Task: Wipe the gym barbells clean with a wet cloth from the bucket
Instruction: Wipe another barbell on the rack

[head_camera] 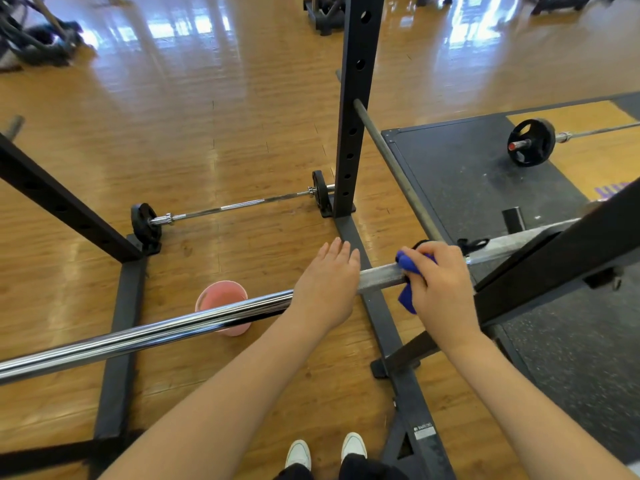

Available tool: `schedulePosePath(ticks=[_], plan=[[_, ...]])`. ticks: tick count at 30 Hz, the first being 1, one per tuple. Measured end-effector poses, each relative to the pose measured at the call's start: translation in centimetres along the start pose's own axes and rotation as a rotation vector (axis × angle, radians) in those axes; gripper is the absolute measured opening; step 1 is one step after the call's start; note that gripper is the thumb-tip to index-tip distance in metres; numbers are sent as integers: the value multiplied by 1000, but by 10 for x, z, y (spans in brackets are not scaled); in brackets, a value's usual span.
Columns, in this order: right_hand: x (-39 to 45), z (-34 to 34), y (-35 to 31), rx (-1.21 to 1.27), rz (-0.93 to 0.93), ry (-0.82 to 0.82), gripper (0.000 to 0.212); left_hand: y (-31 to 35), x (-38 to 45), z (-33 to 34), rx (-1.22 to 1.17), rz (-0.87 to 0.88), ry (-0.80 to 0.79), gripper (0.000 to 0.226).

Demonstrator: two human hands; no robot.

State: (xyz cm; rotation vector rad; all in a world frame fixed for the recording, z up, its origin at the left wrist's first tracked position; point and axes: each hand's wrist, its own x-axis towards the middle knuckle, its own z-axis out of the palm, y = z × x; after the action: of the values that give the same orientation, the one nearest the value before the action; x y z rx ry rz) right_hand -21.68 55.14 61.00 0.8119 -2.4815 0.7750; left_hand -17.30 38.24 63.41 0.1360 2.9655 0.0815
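Note:
A chrome barbell (145,332) runs across the view at waist height, held up by the black rack. My left hand (325,289) lies on top of the bar with its fingers straight, just left of the knurled part. My right hand (440,289) grips a blue cloth (408,296) wrapped round the knurled section of the bar, close to the right rack arm. A pink bucket (223,296) stands on the wooden floor below the bar, partly hidden behind it.
The black rack upright (353,109) and its base rails (117,341) frame the spot. A second barbell with small plates (239,204) lies on the floor beyond. A third loaded bar (530,143) rests on the dark rubber mat (467,181) at right. My shoes (325,452) show below.

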Motion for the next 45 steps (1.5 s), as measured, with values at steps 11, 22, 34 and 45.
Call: schedulePosePath(ticks=[11, 22, 34, 45], plan=[[-21, 7, 9, 53, -75, 157, 25, 2, -2, 0, 13, -7, 40, 67], [-27, 28, 2, -68, -246, 110, 33, 4, -6, -2, 47, -8, 69, 62], [-11, 15, -18, 13, -41, 140, 35, -1, 5, -7, -187, -18, -130, 77], [-12, -3, -6, 13, -191, -11, 38, 1, 2, -9, -127, -2, -106, 62]])
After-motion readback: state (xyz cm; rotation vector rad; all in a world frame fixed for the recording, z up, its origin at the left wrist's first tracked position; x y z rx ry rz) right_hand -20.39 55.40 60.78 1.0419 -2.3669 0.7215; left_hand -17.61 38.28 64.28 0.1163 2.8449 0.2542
